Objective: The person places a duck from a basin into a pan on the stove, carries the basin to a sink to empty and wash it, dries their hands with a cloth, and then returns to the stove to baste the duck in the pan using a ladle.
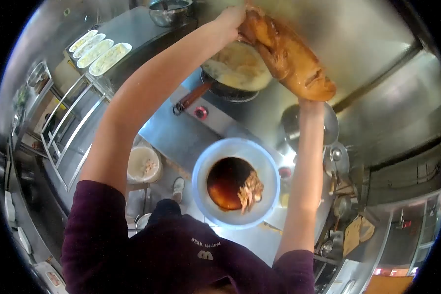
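Both my arms reach up and forward, holding a large glossy brown piece of meat [291, 61] above the stove. My left hand [232, 22] grips its upper left end, fingers partly hidden behind it. My right hand is hidden behind the lower right end; only the wrist shows below it. Beneath and left of the meat, a pan [237, 66] of frothy pale yellow liquid sits on the burner. Nearer my body is a pale blue-rimmed basin [201, 196] with dark brown liquid [228, 171] and some brown pieces [251, 191] at its right side.
Several white oval dishes [110, 59] stand at the upper left, near a metal pot [169, 12]. A white bucket [143, 164] is left of the basin. The pan's brown handle [196, 95] points left. A metal pan [330, 125] lies behind my right forearm.
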`<state>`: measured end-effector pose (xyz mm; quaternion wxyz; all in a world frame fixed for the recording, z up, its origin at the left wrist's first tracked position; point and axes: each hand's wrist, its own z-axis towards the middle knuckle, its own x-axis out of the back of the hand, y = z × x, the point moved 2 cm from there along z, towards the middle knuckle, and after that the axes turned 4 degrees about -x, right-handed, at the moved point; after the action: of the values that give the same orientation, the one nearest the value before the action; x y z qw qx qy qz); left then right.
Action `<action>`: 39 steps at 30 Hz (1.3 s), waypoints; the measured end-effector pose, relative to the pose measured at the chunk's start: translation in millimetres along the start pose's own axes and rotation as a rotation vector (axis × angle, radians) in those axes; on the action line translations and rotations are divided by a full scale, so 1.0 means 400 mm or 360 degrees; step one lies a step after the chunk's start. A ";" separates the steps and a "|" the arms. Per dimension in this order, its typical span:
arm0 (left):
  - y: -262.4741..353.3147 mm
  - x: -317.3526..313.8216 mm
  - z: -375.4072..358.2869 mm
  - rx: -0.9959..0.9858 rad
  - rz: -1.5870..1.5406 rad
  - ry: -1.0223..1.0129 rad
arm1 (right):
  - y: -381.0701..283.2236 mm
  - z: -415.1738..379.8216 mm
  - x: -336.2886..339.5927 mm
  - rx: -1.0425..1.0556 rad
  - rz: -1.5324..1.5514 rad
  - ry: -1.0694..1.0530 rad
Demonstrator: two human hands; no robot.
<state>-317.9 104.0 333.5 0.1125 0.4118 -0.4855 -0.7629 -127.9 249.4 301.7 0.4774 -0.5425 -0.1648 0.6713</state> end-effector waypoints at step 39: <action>0.008 0.008 0.511 -0.1104 0.2375 0.0493 | 0.436 0.215 0.219 -0.1327 -0.0892 0.0873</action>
<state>-471.3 232.9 373.3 0.7737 0.0245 -0.3474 -0.5292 -280.7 261.2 153.5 0.4082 -0.7748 -0.4234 0.2320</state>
